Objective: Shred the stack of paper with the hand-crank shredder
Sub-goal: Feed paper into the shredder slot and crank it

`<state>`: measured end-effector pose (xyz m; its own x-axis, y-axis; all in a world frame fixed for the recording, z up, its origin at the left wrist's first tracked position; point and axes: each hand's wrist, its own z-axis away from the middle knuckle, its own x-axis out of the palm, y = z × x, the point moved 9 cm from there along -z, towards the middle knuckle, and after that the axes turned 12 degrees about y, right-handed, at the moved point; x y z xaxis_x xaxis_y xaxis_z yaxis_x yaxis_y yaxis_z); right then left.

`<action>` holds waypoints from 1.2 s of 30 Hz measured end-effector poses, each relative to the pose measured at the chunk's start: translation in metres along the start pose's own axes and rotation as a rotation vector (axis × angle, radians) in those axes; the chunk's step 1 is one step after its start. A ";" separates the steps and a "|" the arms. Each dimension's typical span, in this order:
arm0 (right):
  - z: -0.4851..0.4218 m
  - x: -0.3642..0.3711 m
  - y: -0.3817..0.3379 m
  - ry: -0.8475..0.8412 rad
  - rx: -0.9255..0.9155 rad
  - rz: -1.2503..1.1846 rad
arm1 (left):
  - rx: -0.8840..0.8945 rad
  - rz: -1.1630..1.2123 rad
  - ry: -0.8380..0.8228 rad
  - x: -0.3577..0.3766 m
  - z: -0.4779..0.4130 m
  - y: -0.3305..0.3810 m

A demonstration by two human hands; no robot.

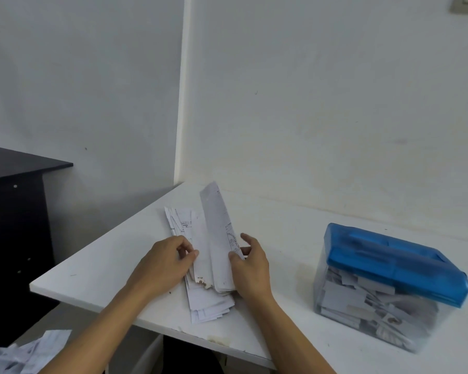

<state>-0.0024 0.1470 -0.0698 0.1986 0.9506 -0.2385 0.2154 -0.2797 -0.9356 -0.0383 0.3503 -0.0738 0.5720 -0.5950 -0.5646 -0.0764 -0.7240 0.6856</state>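
Paper stack (211,292) lies near the left edge of the white table (281,230), running from 12 to 6 o'clock. Its lower end is close to the near edge and has a browned, torn corner. The left hand (165,263) pinches sheets at the stack's 9 o'clock side, fingers curled. The right hand (251,268), at 3 o'clock, grips one narrow strip (216,225) between thumb and fingers, its far end lifted toward 12. Bare tabletop separates the stack from the shredder (389,287), well apart at 3 o'clock, with a blue lid over a clear bin full of cut pieces. A wall (308,103) closes off 12. A dark cabinet (11,211) stands at 9, and loose papers (25,352) lie at 7, below table level.
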 end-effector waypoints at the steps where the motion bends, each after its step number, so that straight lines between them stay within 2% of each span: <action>1: -0.002 -0.001 0.001 0.007 0.007 0.003 | -0.010 -0.023 0.002 0.000 0.000 0.000; 9: -0.010 -0.003 0.009 0.051 0.048 0.023 | -0.086 -0.332 -0.047 0.009 0.002 0.015; 12: -0.012 -0.005 0.013 0.071 0.083 0.007 | -0.169 -0.342 -0.109 0.016 0.002 0.015; 25: -0.013 -0.004 0.020 0.044 0.208 -0.167 | -0.303 0.027 -0.061 0.010 0.007 0.029; 30: -0.010 -0.004 0.015 0.031 0.195 -0.212 | -0.323 0.237 -0.145 0.024 0.014 0.044; 36: -0.009 0.001 0.007 0.010 0.130 -0.204 | -0.347 0.333 -0.157 0.029 0.016 0.067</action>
<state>0.0076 0.1451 -0.0743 0.1732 0.9841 -0.0386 0.1270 -0.0612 -0.9900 -0.0397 0.2789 -0.0515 0.4314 -0.8383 -0.3333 0.0573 -0.3432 0.9375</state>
